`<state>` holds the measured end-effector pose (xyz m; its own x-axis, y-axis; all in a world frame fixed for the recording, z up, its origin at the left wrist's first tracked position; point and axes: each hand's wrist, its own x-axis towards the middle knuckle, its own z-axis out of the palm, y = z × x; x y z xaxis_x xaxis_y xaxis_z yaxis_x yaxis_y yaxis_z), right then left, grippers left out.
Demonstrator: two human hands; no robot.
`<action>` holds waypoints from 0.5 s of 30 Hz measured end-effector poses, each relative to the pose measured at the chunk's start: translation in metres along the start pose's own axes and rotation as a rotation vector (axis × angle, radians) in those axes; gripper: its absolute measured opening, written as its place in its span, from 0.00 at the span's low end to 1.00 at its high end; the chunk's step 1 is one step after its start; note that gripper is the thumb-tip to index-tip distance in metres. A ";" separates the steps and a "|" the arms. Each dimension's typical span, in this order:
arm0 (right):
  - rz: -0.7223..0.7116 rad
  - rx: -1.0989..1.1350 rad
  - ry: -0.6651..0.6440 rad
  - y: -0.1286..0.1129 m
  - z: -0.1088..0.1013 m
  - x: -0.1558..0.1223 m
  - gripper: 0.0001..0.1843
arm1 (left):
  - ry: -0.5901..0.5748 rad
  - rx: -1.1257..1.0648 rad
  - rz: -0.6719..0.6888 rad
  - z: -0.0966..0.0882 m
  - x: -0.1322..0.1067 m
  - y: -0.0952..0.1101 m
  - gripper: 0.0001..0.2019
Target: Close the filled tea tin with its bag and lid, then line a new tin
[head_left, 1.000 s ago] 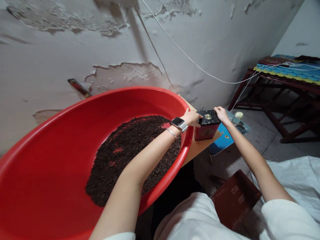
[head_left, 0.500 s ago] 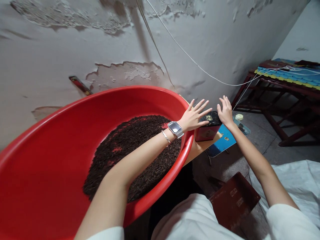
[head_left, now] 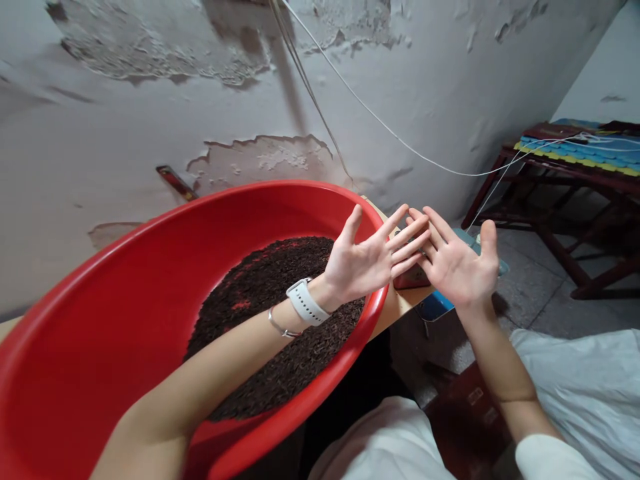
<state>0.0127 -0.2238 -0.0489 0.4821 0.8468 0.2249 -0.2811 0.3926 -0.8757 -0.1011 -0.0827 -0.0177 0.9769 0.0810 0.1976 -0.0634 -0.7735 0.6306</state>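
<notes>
1. Left hand (head_left: 363,265): palm turned up, fingers extended and apart, thumb raised well away from them. It is held over the near right part of the tub (head_left: 150,300).
2. Right hand (head_left: 459,270): palm up, thumb standing clear, fingers extended toward the left hand. Their spacing is partly hidden.
3. The left fingertips overlap the right fingers in this view; contact between them cannot be confirmed.
4. Tin (head_left: 413,280): behind the fingertips, on the board (head_left: 393,310), just beside the tub's rim. A dark red side shows low down; most of its top is covered by the hands.
5. Left wrist: white watch strap (head_left: 309,304), with a silver bracelet (head_left: 280,325) next to it.
6. Dark leaves (head_left: 260,267) lie in a wide layer inside the red tub, below the left forearm; red patches show through.
7. Blue stool (head_left: 436,305): beyond the board, partly behind the right hand.
8. Farther right: dark red table (head_left: 593,292) bearing blue and yellow mats (head_left: 585,150).
9. Wall (head_left: 430,80): plaster flaking; a white cable (head_left: 395,135) hangs across it.
</notes>
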 end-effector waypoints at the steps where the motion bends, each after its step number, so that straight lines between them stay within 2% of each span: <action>1: 0.008 0.023 0.000 0.000 0.002 -0.001 0.43 | 0.004 -0.010 0.004 0.000 -0.001 -0.001 0.29; 7: 0.031 0.127 0.032 -0.001 0.012 0.000 0.42 | 0.045 -0.039 0.019 0.000 -0.003 -0.005 0.30; 10: 0.023 0.170 0.066 0.001 0.015 0.009 0.42 | 0.110 0.044 0.070 0.005 -0.002 -0.004 0.30; 12: 0.035 0.195 0.095 0.004 0.016 0.016 0.41 | 0.125 0.183 0.176 0.011 -0.002 -0.002 0.30; 15: 0.068 0.200 0.094 0.009 0.015 0.027 0.38 | -0.036 0.443 0.460 0.022 -0.004 -0.001 0.35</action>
<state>0.0109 -0.1919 -0.0439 0.5289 0.8403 0.1190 -0.4703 0.4069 -0.7831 -0.1001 -0.0958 -0.0353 0.8766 -0.3363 0.3441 -0.3950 -0.9113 0.1157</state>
